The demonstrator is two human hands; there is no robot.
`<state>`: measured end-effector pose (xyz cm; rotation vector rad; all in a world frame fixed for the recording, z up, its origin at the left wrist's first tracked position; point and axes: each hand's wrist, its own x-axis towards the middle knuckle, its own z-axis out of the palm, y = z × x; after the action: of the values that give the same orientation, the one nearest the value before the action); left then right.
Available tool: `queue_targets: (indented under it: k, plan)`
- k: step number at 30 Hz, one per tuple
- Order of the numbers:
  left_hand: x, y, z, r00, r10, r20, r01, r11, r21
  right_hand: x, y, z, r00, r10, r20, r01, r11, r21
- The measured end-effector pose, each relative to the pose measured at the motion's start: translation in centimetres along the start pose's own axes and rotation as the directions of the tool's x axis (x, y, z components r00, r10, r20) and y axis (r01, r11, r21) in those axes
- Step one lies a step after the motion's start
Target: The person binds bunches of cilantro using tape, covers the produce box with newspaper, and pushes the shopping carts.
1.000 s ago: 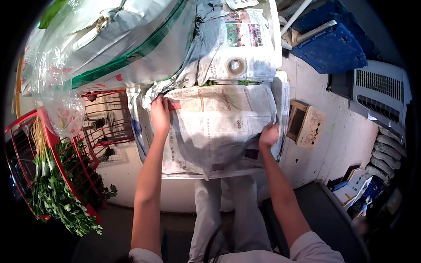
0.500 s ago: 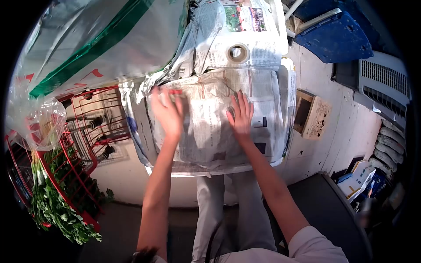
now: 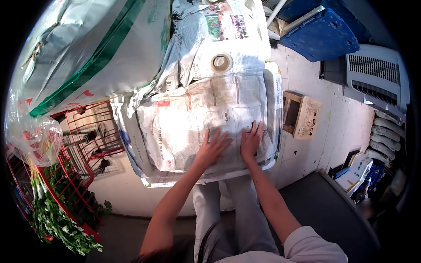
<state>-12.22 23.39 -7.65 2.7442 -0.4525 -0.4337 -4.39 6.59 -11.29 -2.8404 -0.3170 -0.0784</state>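
Observation:
A sheet of newspaper (image 3: 188,118) covers the top of a box right in front of me, its edges tucked near the box's rim. Flat on the lower middle of the sheet lies my left hand (image 3: 212,149), fingers spread. My right hand (image 3: 251,141) rests on the sheet's lower right part, its fingers stretched out. Neither hand grips anything. Beyond the sheet, a roll of tape (image 3: 220,63) lies on a second newspaper-covered box (image 3: 245,55). What lies beneath the paper is hidden.
A large white bag with a green stripe (image 3: 105,52) fills the upper left. Below it stands a red shopping cart (image 3: 57,188) holding leafy greens (image 3: 57,219). On the right are a wooden stool (image 3: 307,117), a blue plastic piece (image 3: 322,37) and a grey vented unit (image 3: 375,72).
Both hands have moved down the newspaper toward me, the left one also rightward. Earlier they held the sheet's upper left and right edge; now they lie flat on it. The view has shifted slightly.

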Motion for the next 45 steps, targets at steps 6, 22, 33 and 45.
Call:
queue_targets:
  k: [6, 22, 33, 45]
  plan:
    - [-0.1, 0.3, 0.6, 0.994, -0.1, 0.049, 0.104, 0.991, -0.084, 0.2, 1.9, -1.2, 0.98, 0.075, 0.183, -0.078, 0.997, 0.007]
    - [-0.4, 4.2, -5.1, 0.714, -0.613, -0.337, 0.477, 0.779, -0.406, 4.2, 5.2, -13.2, 0.99, 0.009, 0.143, -0.075, 0.884, 0.462]
    - [24.4, 22.6, -3.0, 0.861, -0.283, 0.423, 0.47, 0.122, -0.874, 9.2, 41.4, -10.0, 0.654, 0.74, 0.156, -0.755, 0.651, 0.075]
    - [41.4, 25.2, 13.8, 0.664, -0.475, 0.578, 0.399, -0.429, -0.811, 14.3, 47.9, -3.5, 0.579, 0.575, 0.579, -0.786, 0.204, 0.584]
